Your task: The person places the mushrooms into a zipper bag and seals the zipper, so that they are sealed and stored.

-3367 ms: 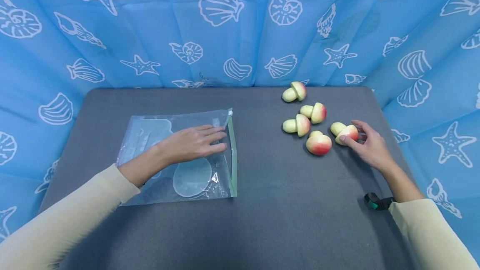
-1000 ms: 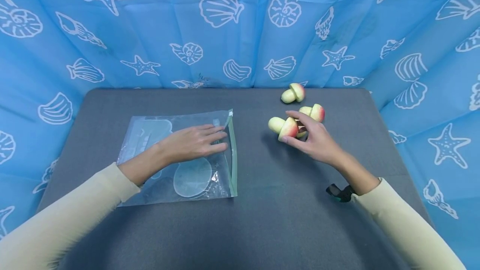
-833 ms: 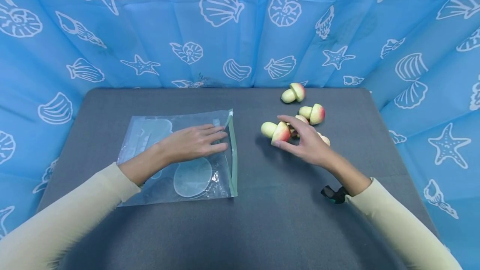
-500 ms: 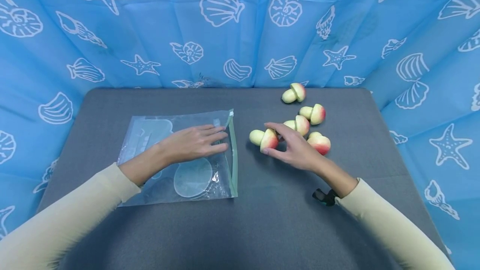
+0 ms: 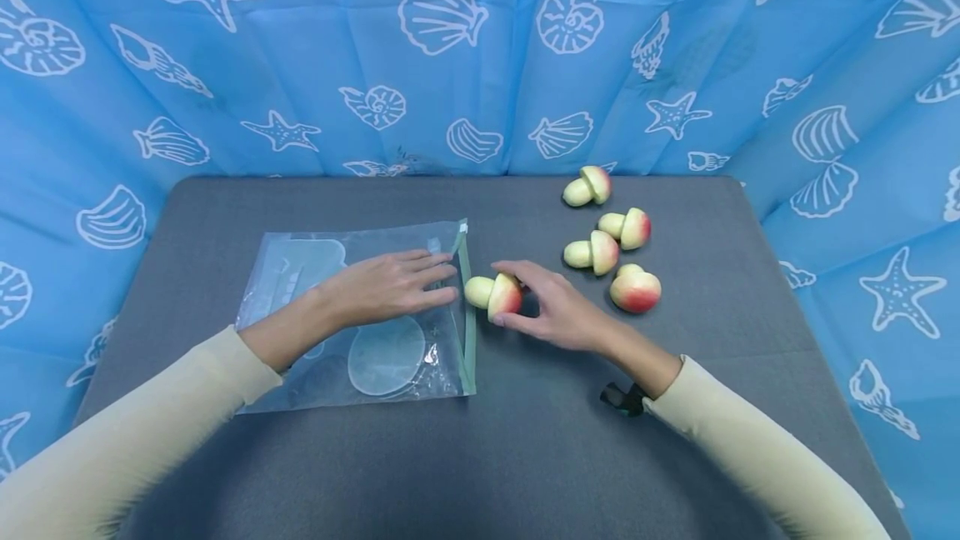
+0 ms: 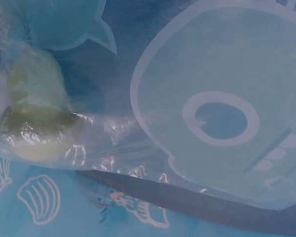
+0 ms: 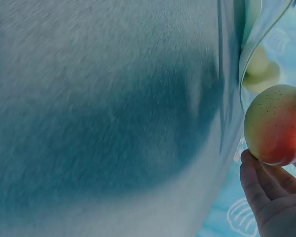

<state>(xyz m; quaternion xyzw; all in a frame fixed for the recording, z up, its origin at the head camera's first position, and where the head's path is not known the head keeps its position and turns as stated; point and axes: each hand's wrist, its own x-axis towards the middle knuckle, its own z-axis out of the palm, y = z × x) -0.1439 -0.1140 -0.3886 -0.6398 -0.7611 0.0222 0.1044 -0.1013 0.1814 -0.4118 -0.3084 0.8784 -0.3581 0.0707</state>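
Observation:
The left hand point(image 5: 397, 286) rests with extended fingers on a clear slider zip bag point(image 5: 322, 373), near its green-edged mouth point(image 5: 469, 340). Pale printed shapes cover the plastic, and a large one point(image 6: 222, 64) fills much of the left wrist view. Between thumb and fingers the right hand point(image 5: 551, 307) holds a toy mushroom point(image 5: 506, 297) by its red-tinged cap. Its pale stem points left, right at the bag's mouth. The right wrist view shows the speckled cap point(image 7: 276, 126) above the fingertips. A blurred yellow-green shape point(image 6: 37, 98) shows through plastic in the left wrist view.
Several similar toy mushrooms lie on the grey table point(image 5: 525, 457), right of the bag: one at the far edge point(image 5: 587, 187), others nearer, including the one with its red cap forward point(image 5: 636, 290). A blue shell-print curtain point(image 5: 480, 57) hangs behind the table.
The right hand has picked up the rightmost toy mushroom and carried it left, past the others, to the bag's mouth. The left hand has stayed on the bag.

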